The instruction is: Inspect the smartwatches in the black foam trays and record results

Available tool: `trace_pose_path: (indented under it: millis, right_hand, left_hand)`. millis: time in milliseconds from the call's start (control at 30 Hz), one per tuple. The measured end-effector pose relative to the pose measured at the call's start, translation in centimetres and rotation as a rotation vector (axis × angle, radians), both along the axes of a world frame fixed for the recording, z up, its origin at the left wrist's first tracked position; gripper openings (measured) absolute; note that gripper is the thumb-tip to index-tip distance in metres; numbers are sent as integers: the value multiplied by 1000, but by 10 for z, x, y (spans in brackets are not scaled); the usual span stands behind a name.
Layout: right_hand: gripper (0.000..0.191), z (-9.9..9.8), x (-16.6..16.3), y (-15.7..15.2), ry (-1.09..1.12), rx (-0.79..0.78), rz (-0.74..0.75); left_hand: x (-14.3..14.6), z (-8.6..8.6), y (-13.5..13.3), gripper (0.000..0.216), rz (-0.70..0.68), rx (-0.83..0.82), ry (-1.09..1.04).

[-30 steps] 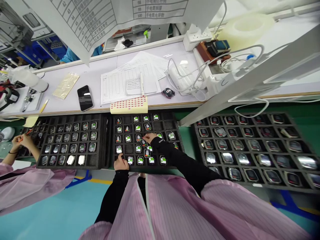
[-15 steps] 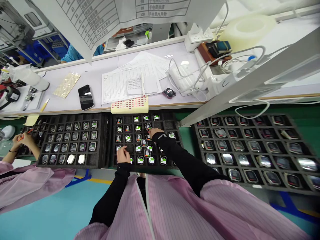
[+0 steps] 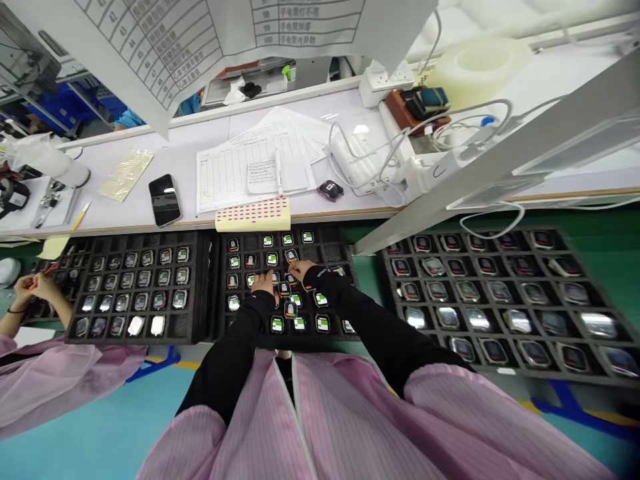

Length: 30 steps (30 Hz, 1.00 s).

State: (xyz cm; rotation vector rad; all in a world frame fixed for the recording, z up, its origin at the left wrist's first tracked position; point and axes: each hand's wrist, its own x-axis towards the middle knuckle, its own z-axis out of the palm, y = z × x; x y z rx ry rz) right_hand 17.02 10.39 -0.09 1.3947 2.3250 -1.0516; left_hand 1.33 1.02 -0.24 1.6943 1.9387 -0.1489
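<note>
A black foam tray [image 3: 220, 287] in front of me holds several small watch bodies with lit screens [image 3: 277, 324], some green and white. My left hand [image 3: 263, 282] rests over the middle cells of this tray, fingers curled down onto a watch body. My right hand [image 3: 301, 270] lies just to its right, fingertips bent onto another watch body [image 3: 291, 257] one row further back. Both hands almost touch. Black sleeves cover my arms, and what the fingers pinch is too small to make out.
A second tray [image 3: 135, 287] of watch bodies lies to the left, a third tray [image 3: 500, 293] to the right. A co-worker's hands [image 3: 30, 290] work at far left. On the bench behind lie a phone [image 3: 164, 200], paper forms [image 3: 250, 170], a sticker sheet [image 3: 253, 215] and cables [image 3: 400, 153].
My left hand has moved from the tray's near left edge up and right to the middle, beside my right hand. My right hand stayed near the same cells.
</note>
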Motion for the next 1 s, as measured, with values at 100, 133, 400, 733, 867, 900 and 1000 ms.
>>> trace_pose_path:
  millis: [100,133,400,733,867,900,1000]
  right_hand:
    - [17,1,2,2,57,-16,-8]
    - [17,1,2,4,66,-13,-21]
    - [26,1,-9,22,111,75,-184]
    - [31,3,-10,35,111,128,-302]
    - [34,-1,6,46,44,121,-351]
    - [33,-3,6,47,31,117,-345]
    - [29,-7,-2,46,2,111,-311]
  left_hand:
    - [-3,-4,6,82,0,-30,5]
    - [-4,-6,8,81,11,-27,-16]
    - [-8,-34,5,69,230,123,-376]
    - [-12,-34,-9,57,464,220,-491]
    - [-17,-30,-33,57,503,288,-461]
    - [-17,-29,-38,57,502,302,-441]
    - [-19,-28,-48,56,471,336,-373]
